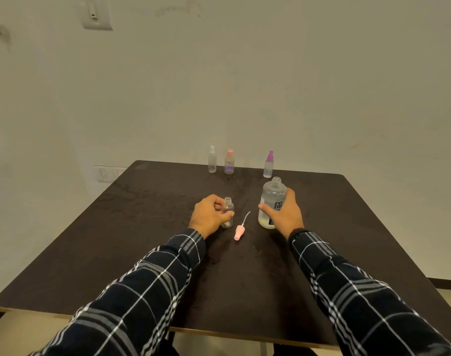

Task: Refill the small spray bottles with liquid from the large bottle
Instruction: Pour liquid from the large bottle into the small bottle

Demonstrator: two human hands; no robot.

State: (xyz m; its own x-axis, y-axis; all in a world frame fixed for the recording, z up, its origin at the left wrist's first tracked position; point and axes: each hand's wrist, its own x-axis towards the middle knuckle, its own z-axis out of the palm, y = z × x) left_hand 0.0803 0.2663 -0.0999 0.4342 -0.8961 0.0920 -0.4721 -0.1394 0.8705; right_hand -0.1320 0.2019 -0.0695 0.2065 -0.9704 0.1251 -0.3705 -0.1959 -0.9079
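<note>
Holding the small bottle: the left hand (210, 214) curls thumb and fingers round an uncapped clear spray bottle (228, 209), which stands upright near the middle of the table (142, 240).
Right hand (283, 214): clamped round the large bottle (272, 194), thumb on its left side, fingers wrapped round the right.
Large bottle: upright on the table, neck open, pale liquid in its lower part, printed label partly hidden by the hand.
Between the hands: a pink spray cap (239, 232) lies on its side, its thin dip tube pointing toward the far edge, touching neither bottle.
Far edge: three capped sprayers stand upright, a clear-topped bottle (212, 160) just beside a pink-topped bottle (229, 163), and a purple-topped bottle (268, 165) apart to the right, behind the large bottle.
Sleeves (152, 291): dark plaid, down to both wrists.
Backdrop: a pale wall with a switch plate (97, 15) at upper left.
</note>
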